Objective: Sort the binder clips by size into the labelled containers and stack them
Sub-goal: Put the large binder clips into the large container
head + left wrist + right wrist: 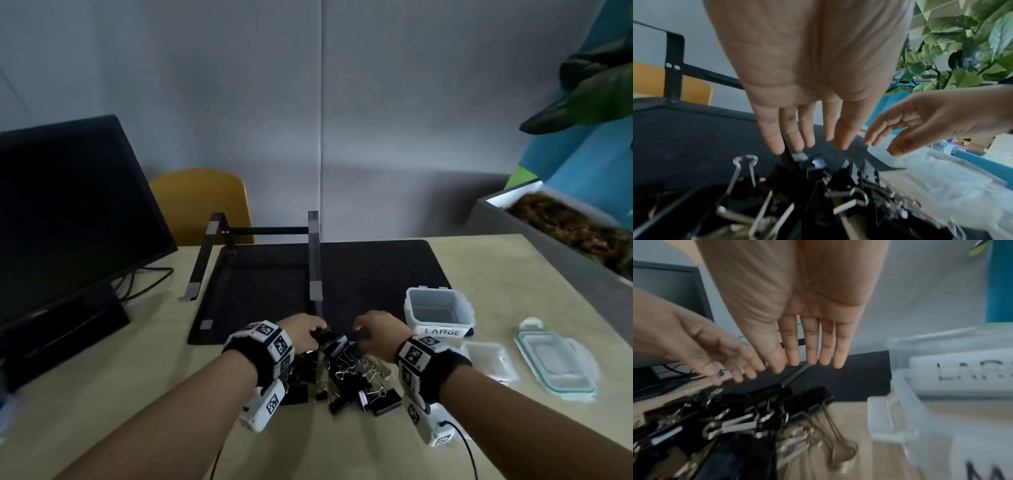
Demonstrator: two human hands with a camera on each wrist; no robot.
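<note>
Both bare forearms reach forward side by side, each wrist wrapped in a black band carrying white blocks printed with black square markers. The left hand (pixel 303 329) and the right hand (pixel 378 328) hang palm down, close together but apart. In the wrist views the fingers (pixel 791 129) of the left and the fingers (pixel 812 344) of the right point downward, straight and slightly spread, holding nothing.

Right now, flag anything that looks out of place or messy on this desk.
The binder clips lie in one tangled heap, sizes mixed, between both open hands. The LARGE container looks empty. Nothing looks damaged.
</note>
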